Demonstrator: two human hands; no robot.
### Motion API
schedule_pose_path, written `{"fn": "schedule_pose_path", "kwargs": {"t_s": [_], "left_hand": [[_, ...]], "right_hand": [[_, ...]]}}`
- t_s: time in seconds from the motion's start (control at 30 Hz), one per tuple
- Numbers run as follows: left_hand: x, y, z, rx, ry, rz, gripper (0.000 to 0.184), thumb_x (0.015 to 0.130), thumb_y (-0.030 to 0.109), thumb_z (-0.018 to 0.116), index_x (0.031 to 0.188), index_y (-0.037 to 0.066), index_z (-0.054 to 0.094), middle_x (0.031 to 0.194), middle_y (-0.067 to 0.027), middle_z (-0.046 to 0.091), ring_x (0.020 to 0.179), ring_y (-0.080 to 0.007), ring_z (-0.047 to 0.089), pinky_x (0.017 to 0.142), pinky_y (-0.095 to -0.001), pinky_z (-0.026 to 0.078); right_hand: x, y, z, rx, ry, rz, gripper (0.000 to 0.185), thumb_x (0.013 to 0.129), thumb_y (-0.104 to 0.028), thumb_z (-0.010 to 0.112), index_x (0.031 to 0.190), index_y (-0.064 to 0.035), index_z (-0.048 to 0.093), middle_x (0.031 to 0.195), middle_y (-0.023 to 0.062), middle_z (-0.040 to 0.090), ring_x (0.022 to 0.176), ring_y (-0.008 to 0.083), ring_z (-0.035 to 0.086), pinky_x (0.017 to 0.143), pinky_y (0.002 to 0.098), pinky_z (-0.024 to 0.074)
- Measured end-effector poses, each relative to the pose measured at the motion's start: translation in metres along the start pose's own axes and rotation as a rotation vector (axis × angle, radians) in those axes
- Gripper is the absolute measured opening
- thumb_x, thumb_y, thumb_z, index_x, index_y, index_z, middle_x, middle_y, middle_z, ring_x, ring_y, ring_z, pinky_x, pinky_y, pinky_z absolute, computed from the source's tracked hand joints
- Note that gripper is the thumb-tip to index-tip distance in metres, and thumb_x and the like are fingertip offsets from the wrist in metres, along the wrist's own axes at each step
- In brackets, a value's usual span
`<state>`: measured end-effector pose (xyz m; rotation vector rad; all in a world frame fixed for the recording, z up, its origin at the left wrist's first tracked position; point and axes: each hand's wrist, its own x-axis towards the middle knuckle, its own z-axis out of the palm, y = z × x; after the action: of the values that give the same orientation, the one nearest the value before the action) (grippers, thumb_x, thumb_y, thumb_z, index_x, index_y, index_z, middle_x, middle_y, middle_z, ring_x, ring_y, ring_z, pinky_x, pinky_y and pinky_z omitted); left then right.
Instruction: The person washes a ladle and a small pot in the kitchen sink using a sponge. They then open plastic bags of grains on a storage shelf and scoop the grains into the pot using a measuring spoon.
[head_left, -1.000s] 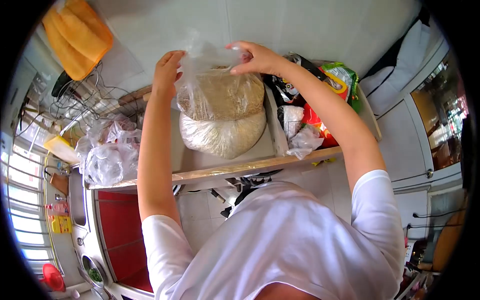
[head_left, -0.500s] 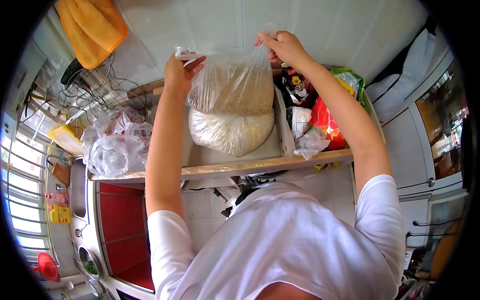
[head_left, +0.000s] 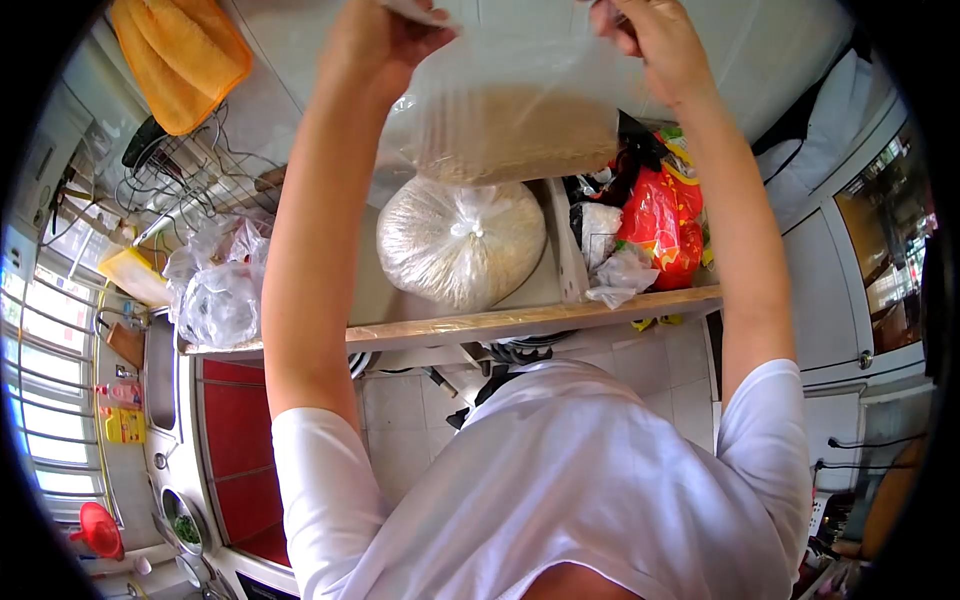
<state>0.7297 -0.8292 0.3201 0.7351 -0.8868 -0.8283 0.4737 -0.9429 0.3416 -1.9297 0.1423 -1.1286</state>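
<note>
My left hand (head_left: pixel 385 45) and my right hand (head_left: pixel 648 40) are raised against the tiled wall, fingers closed on the two upper corners of a clear plastic bag (head_left: pixel 520 130). Something tan and grainy fills the bag's bottom part, which hangs tilted and a little blurred. Below it, a second clear bag (head_left: pixel 460 250), knotted at the top and full of pale grains, rests in an open drawer (head_left: pixel 480 325). The hanging bag covers the back part of the drawer. Each hand is partly cut by the top edge of the view.
Right of a divider (head_left: pixel 570 250), the drawer holds a red packet (head_left: pixel 665 225), a dark packet and crumpled plastic. Crumpled clear bags (head_left: pixel 220 300) lie at its left end. A wire rack (head_left: pixel 190 165), an orange cloth (head_left: pixel 180 60) and a sink (head_left: pixel 160 375) stand further left.
Both hands have risen and moved apart, lifting the tan-filled bag up and to the right. The knotted bag beneath it is now uncovered and stays in the drawer.
</note>
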Motion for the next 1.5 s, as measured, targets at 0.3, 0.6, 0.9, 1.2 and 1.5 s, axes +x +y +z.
{"fn": "schedule_pose_path", "kwargs": {"t_s": [0.3,0.6,0.9,1.2,1.5], "left_hand": [[-0.034,-0.04,0.14,0.075,-0.148,-0.167,0.02,0.091,0.021,0.04,0.091,0.004,0.052,0.079,-0.0085,0.056,0.068,-0.0213,0.058,0.065,-0.0345,0.052],[-0.07,-0.069,0.141,0.233,-0.3,-0.234,0.018,0.089,0.017,0.051,0.097,0.002,0.057,0.089,-0.0077,0.059,0.067,-0.0181,0.06,0.066,-0.03,0.053],[-0.142,-0.091,-0.02,1.547,-0.138,-0.251,0.026,0.073,0.024,0.07,0.093,0.01,0.062,0.092,-0.0073,0.062,0.08,-0.0258,0.062,0.07,-0.0354,0.049],[-0.171,-0.128,-0.03,1.579,-0.165,-0.129,0.017,0.077,0.017,0.066,0.084,0.007,0.055,0.081,-0.0117,0.056,0.075,-0.0299,0.06,0.067,-0.0394,0.048],[-0.154,-0.12,-0.02,1.122,-0.102,-0.355,0.008,0.081,0.01,0.059,0.083,0.004,0.055,0.065,-0.0168,0.059,0.073,-0.029,0.063,0.061,-0.0404,0.047]], "right_hand": [[-0.052,-0.001,-0.025,-0.207,-0.284,0.268,0.036,0.096,-0.036,0.047,0.081,-0.0058,0.059,0.06,-0.0054,0.035,0.056,0.0059,0.031,0.053,0.0222,0.0288],[-0.111,0.032,-0.04,0.126,-0.274,0.421,0.024,0.094,-0.027,0.054,0.09,-0.004,0.058,0.069,-0.0063,0.041,0.059,0.0047,0.033,0.053,0.0205,0.0286],[-0.143,0.041,-0.078,0.017,0.149,0.329,0.022,0.089,-0.016,0.059,0.105,-0.0011,0.06,0.08,-0.0025,0.056,0.07,0.0065,0.049,0.065,0.021,0.0401],[-0.139,0.047,-0.07,0.041,0.081,0.279,0.015,0.091,-0.014,0.055,0.089,-0.0015,0.062,0.081,-0.0008,0.06,0.074,0.0075,0.053,0.067,0.0229,0.042],[-0.133,0.048,-0.062,-0.024,-0.027,0.303,0.019,0.094,-0.017,0.048,0.089,-0.0031,0.061,0.08,-0.0028,0.059,0.072,0.0049,0.051,0.065,0.0221,0.0408]]}}
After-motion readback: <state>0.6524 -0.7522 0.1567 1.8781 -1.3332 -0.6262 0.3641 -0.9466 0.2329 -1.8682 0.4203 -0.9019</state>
